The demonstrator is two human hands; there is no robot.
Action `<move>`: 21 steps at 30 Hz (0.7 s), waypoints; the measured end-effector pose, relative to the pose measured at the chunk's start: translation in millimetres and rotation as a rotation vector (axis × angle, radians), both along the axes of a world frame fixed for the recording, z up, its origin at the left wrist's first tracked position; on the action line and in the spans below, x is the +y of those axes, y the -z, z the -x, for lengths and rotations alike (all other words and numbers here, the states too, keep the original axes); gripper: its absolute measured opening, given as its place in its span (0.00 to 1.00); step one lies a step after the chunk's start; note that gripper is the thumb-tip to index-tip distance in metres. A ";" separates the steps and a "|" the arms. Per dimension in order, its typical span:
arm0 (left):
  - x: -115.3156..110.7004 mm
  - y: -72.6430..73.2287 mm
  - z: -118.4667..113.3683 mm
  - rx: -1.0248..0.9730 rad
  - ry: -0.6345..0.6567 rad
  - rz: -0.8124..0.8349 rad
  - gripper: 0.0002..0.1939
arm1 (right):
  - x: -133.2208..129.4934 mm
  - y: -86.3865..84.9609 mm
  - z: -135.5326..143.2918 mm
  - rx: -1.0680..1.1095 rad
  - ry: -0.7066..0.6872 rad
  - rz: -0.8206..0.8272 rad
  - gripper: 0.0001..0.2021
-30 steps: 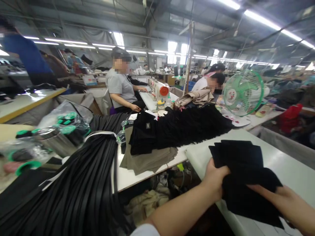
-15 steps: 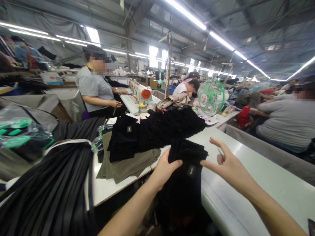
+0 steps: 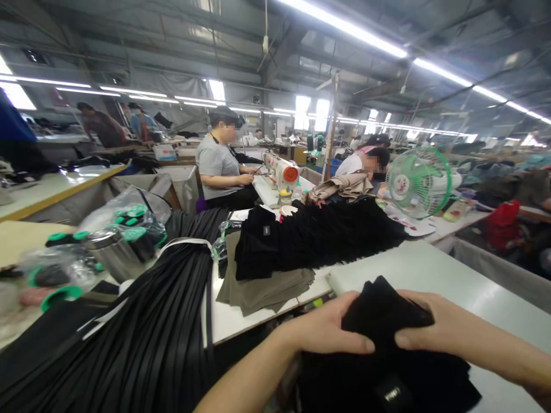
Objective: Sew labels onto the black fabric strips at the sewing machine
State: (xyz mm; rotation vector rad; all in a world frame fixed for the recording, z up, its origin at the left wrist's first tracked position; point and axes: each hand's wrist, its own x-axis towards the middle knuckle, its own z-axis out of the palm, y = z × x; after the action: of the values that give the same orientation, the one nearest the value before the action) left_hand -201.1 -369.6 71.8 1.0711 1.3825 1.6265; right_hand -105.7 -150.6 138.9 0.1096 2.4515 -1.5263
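A wad of black fabric pieces (image 3: 383,312) is gripped between both hands, close in front of me. My left hand (image 3: 329,328) is closed on its left side, thumb lying across the front. From the right, my right hand (image 3: 434,324) pinches the same fabric, its thumb near the left one; most of its fingers are hidden behind the cloth. Below the thumbs the cloth spreads out and shows a small dark label (image 3: 394,393) with light lettering. Beyond the hands lies a long stack of black fabric pieces (image 3: 327,232), beside olive-grey pieces (image 3: 267,292).
Long black strips (image 3: 159,327) hang over the table at left, near a metal flask (image 3: 114,252) and bagged thread cones. A green fan (image 3: 419,180) stands at the right of the white table (image 3: 486,292). A co-worker (image 3: 221,166) sits by a sewing machine (image 3: 279,169).
The held fabric has come lower and nearer, bunched upward between my thumbs. My right hand, earlier with raised fingers and a small metal thing, now grips the cloth. The view has swung left.
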 end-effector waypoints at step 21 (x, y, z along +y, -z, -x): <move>-12.6 8.8 -4.5 -0.551 -0.599 -0.582 0.36 | -114.7 51.1 29.1 0.285 1.017 0.531 0.29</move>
State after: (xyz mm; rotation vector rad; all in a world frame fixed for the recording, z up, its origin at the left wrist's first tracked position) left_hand -196.6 -382.1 63.0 0.4175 0.9062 2.6232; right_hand -134.8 -265.3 87.8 1.2537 2.1345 -2.6798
